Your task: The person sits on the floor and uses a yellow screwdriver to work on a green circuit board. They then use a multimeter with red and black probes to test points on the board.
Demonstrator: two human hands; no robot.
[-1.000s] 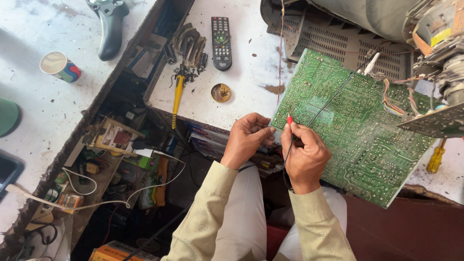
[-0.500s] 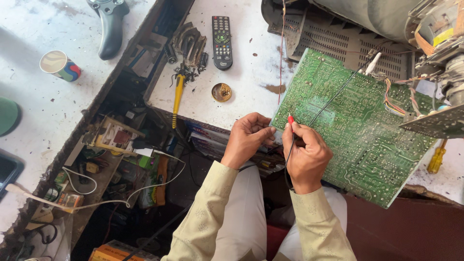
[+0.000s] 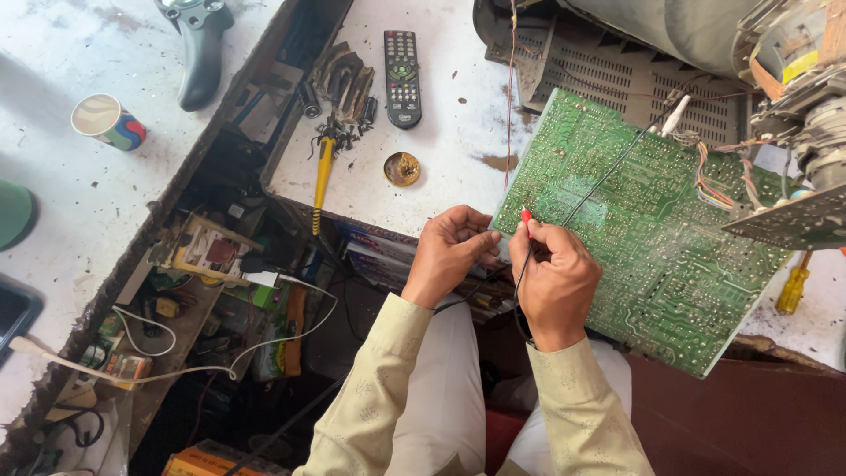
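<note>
A large green circuit board (image 3: 652, 229) lies tilted, solder side up, over the bench edge in front of me. My right hand (image 3: 555, 282) pinches a thin red-tipped probe (image 3: 526, 215) with a black lead at the board's near left edge. My left hand (image 3: 449, 251) is closed beside it, fingertips touching the same edge of the board; whether it grips the board or a small part is hidden. A black wire (image 3: 617, 163) runs across the board toward a white tip at the top.
A black remote control (image 3: 403, 78), a round brass tin (image 3: 402, 168) and a yellow-handled tool (image 3: 321, 181) lie on the white bench. A paper cup (image 3: 107, 120) stands far left. An opened television chassis (image 3: 670, 44) sits at the back right. Cluttered drawer with parts and wires lower left.
</note>
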